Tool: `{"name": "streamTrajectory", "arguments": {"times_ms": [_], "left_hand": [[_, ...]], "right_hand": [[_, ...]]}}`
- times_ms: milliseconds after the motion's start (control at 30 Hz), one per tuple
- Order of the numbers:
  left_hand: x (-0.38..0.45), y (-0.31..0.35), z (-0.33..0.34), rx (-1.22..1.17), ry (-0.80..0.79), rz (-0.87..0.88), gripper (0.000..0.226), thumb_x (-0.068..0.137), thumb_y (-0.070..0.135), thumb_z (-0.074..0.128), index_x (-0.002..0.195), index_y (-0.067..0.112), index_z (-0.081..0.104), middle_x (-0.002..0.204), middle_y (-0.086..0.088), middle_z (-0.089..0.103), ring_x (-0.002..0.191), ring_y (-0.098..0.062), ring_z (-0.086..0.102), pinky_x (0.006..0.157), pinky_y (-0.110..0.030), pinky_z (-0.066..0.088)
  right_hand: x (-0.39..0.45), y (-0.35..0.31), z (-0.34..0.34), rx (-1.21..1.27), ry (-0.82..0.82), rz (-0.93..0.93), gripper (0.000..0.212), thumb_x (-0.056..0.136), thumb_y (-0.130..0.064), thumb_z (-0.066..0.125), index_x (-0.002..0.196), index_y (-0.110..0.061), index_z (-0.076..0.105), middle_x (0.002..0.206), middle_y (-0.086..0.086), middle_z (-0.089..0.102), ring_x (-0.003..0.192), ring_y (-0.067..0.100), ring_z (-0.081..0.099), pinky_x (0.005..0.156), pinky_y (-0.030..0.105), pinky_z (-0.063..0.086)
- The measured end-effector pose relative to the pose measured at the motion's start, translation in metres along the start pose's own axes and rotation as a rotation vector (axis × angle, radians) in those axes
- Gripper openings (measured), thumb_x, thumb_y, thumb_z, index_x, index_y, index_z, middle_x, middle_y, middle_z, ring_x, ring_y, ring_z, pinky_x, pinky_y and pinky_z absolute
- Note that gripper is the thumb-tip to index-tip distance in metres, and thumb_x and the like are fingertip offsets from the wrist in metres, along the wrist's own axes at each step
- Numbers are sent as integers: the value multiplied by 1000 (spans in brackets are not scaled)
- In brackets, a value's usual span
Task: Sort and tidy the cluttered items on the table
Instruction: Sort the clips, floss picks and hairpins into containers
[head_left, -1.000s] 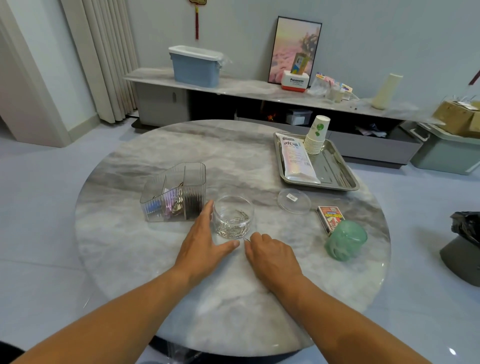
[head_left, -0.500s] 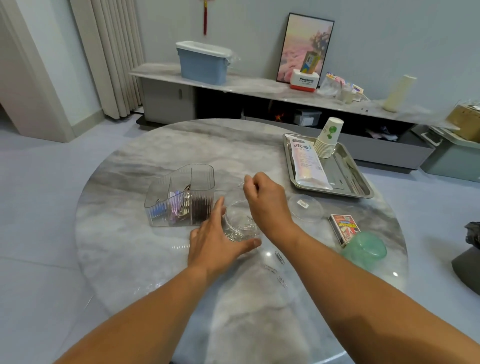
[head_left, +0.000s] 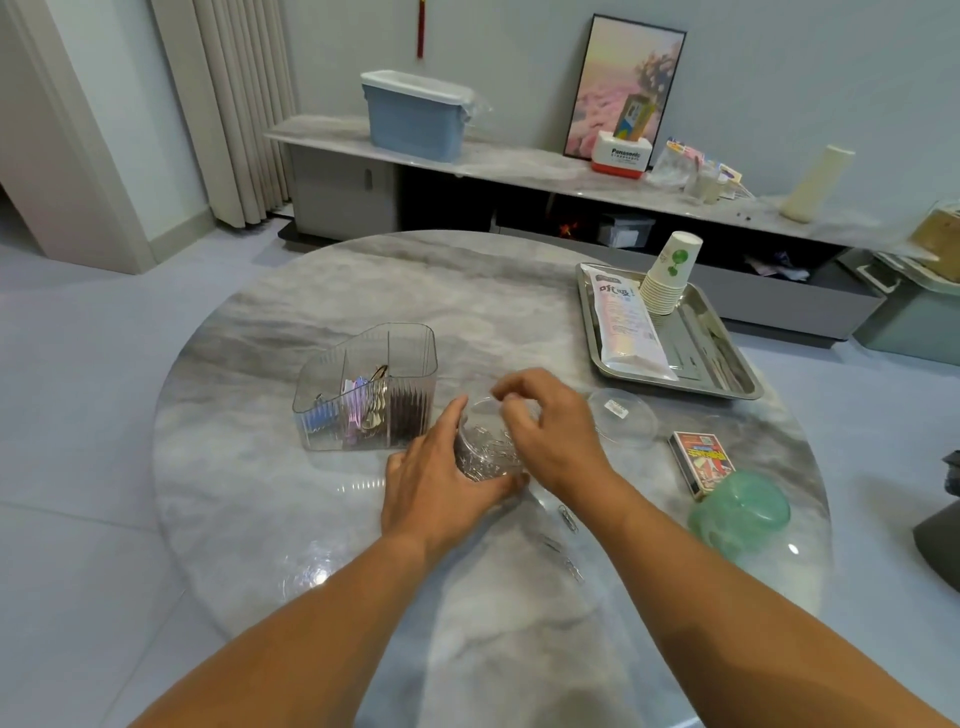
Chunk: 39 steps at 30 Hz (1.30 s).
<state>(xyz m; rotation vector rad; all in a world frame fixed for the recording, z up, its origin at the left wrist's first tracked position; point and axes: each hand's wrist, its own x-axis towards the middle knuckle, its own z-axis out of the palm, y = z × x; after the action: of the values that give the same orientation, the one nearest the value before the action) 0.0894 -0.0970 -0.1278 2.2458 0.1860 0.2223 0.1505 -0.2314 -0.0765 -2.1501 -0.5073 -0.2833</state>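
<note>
- The clear round container (head_left: 488, 449) of paper clips sits mid-table, just right of the divided organizer (head_left: 366, 389).
- Left hand (head_left: 441, 488) cups its side, fingers curved round it, steadying it.
- Right hand (head_left: 545, 426) hovers over the rim, fingertips bunched, apparently dropping a clip.
- Loose paper clips (head_left: 569, 517) lie toward the near edge; the lid (head_left: 621, 418) waits rightward.
</note>
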Motion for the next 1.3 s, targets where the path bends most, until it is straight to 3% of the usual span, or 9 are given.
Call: {"name": "streamTrajectory", "arguments": {"times_ms": [133, 233, 367, 500, 667, 800, 867, 1000, 1300], "left_hand": [[-1, -3, 0, -95, 6, -30, 117, 57, 91, 65, 153, 52, 11, 150, 20, 46, 135, -6, 47, 115, -41, 33], [-5, -8, -3, -320, -11, -26, 92, 73, 91, 51, 150, 57, 16, 151, 24, 42, 138, -2, 43, 117, -44, 35], [-19, -11, -11, -542, 49, -27, 61, 92, 71, 46, 147, 47, 38, 147, 16, 49, 130, 9, 45, 110, -18, 36], [-28, -12, -9, -860, 121, -193, 53, 94, 63, 52, 141, 38, 45, 144, 1, 53, 134, -14, 51, 114, -37, 40], [-41, -5, -16, -1113, 25, -360, 47, 105, 47, 38, 140, 17, 46, 135, -18, 56, 123, -27, 58, 111, -39, 43], [-43, -1, -15, -1040, -18, -363, 45, 104, 48, 39, 123, 12, 57, 122, -17, 64, 115, -25, 65, 102, -36, 50], [-46, 2, -10, -960, -31, -311, 44, 104, 46, 41, 115, 10, 63, 115, -16, 68, 110, -26, 68, 97, -33, 53], [-46, 0, -10, -954, -17, -324, 43, 104, 44, 44, 108, 8, 67, 112, -20, 69, 105, -30, 70, 93, -33, 56], [-44, -2, -11, -994, 15, -354, 46, 104, 43, 45, 112, 3, 65, 108, -19, 69, 98, -26, 72, 85, -27, 59]], "right_hand": [[-41, 28, -28, 177, 222, 324, 28, 91, -17, 49, 93, -28, 75, 95, -14, 75, 97, 0, 67, 91, 28, 54], [-79, 45, -37, 47, 65, 405, 31, 96, -13, 51, 98, -31, 76, 101, -21, 73, 100, -8, 63, 98, 26, 51], [-112, 28, -22, 37, -103, 248, 31, 93, -18, 50, 104, -29, 77, 108, -23, 71, 107, -9, 61, 97, 12, 44], [-125, 12, -8, 110, -248, 189, 33, 95, -14, 50, 112, -28, 76, 116, -20, 70, 113, -5, 61, 100, 11, 43], [-109, 17, -25, 108, -118, 366, 36, 90, -9, 66, 120, -27, 72, 117, -11, 69, 99, -8, 63, 87, 9, 44], [-93, 23, -67, -108, -509, 532, 65, 67, -34, 93, 126, -22, 69, 91, -14, 63, 81, 3, 62, 80, 20, 53], [-89, 15, -71, -278, -683, 455, 74, 64, -33, 93, 132, -24, 65, 88, -17, 57, 83, 8, 61, 74, 23, 54], [-78, 7, -57, -452, -734, 263, 61, 70, -21, 85, 127, -25, 66, 90, -15, 58, 83, 8, 59, 70, 18, 44], [-54, 0, -47, -454, -821, 253, 13, 81, -12, 82, 91, -18, 77, 83, -5, 72, 70, 7, 64, 62, 15, 47]]}}
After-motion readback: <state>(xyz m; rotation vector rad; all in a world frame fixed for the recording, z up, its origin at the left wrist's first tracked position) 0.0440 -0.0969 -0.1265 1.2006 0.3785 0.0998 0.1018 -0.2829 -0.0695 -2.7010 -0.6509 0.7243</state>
